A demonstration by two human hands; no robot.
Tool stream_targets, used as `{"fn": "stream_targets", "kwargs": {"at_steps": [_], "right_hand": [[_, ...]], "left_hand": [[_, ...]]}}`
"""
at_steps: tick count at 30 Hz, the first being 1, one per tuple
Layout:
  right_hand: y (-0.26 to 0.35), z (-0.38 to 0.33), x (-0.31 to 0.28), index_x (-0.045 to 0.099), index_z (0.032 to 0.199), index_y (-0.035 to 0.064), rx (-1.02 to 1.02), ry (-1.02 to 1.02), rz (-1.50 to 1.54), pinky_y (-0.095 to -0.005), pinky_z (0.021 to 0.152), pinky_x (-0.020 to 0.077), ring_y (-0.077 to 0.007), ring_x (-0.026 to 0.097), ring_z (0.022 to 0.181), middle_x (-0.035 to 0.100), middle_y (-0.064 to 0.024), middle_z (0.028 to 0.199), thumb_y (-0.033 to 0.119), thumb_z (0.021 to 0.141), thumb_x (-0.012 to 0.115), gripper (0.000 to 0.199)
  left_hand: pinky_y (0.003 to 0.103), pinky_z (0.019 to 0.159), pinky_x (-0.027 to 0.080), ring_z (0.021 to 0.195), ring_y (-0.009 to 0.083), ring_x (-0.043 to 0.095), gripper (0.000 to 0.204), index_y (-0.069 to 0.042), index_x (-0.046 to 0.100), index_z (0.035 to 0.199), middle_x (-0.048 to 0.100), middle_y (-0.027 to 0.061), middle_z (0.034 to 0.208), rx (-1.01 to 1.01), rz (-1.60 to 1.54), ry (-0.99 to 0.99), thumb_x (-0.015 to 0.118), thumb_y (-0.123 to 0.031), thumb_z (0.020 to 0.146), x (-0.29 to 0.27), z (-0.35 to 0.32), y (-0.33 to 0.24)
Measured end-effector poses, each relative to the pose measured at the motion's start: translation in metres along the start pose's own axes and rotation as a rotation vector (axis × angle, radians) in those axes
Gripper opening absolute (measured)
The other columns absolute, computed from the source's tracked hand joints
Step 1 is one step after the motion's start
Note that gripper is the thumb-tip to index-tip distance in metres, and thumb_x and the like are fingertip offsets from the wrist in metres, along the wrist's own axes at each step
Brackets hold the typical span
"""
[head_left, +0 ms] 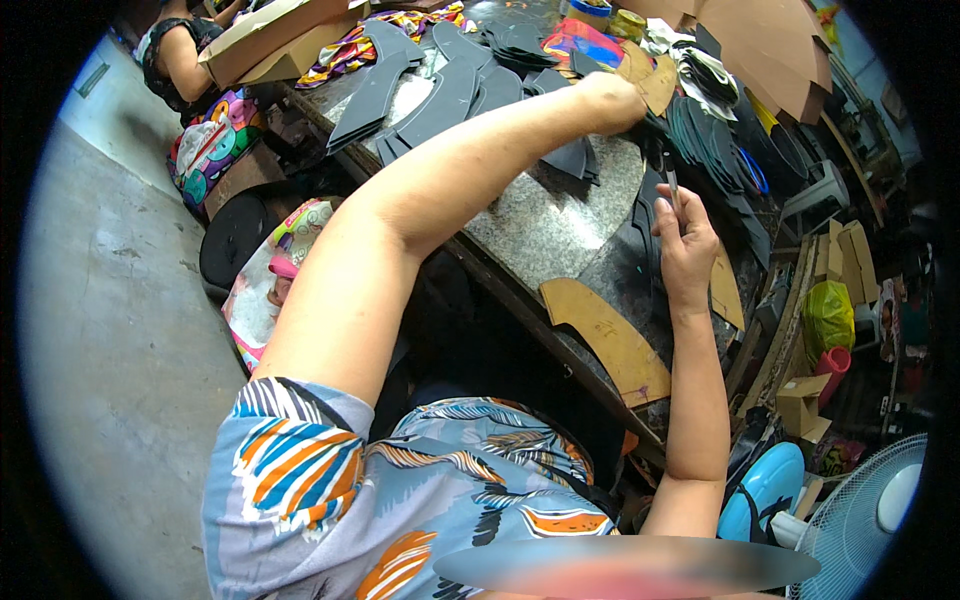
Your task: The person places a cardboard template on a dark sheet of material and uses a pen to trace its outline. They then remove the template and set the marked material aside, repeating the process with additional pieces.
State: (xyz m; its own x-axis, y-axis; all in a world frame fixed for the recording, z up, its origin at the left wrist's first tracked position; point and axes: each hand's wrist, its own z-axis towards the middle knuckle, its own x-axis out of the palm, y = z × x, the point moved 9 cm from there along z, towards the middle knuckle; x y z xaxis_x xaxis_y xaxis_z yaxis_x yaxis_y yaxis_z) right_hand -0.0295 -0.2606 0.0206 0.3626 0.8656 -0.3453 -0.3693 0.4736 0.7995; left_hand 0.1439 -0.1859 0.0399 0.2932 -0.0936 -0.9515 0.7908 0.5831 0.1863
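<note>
My left hand (pixel 612 104) reaches across to the far side of the worktable, knuckles curled, against a tan curved template (pixel 656 86). Its fingertips are hidden, so what they grip is unclear. Nearer to me, my right hand (pixel 688 250) is closed around a slim pen (pixel 671 176), held upright with its tip toward the dark pieces. Just past the pen lies a stack of dark curved cut pieces (pixel 706 150). Another tan curved template (pixel 608 335) rests at the table's near edge. One more tan template (pixel 724 285) shows partly behind my right wrist.
More grey cut pieces (pixel 440 105) spread over the stone-topped table (pixel 545 225). A cardboard box (pixel 270 45) sits at the far left, with another person (pixel 182 60) beyond. A white fan (pixel 865 520) and blue round object (pixel 765 490) stand at lower right.
</note>
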Motion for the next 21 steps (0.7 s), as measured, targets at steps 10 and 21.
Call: {"fn": "stream_targets", "kwargs": {"at_steps": [10, 21], "right_hand": [[-0.034, 0.004, 0.007, 0.053, 0.13, -0.0028, 0.489, 0.112, 1.084, -0.0172, 0.038, 0.0257, -0.0003, 0.033, 0.04, 0.065, -0.0063, 0.073, 0.043, 0.099, 0.056, 0.056], [-0.032, -0.002, 0.005, 0.054, 0.13, 0.0032, 0.47, 0.044, 0.776, -0.0188, 0.038, 0.0277, -0.0021, 0.035, 0.042, 0.053, 0.0043, 0.07, 0.046, 0.102, 0.048, 0.052]], "left_hand": [[0.033, 0.066, 0.057, 0.082, 0.0207, 0.071, 0.026, -0.01, 0.058, 0.111, 0.07, 0.0071, 0.091, 0.209, -0.061, -0.507, 0.061, -0.009, 0.085, -0.095, -0.093, -0.069], [0.04, 0.093, 0.054, 0.106, 0.0334, 0.067, 0.029, -0.001, 0.067, 0.114, 0.069, 0.02, 0.11, 0.035, -0.607, -0.394, 0.063, -0.005, 0.085, -0.083, -0.138, -0.101]]}}
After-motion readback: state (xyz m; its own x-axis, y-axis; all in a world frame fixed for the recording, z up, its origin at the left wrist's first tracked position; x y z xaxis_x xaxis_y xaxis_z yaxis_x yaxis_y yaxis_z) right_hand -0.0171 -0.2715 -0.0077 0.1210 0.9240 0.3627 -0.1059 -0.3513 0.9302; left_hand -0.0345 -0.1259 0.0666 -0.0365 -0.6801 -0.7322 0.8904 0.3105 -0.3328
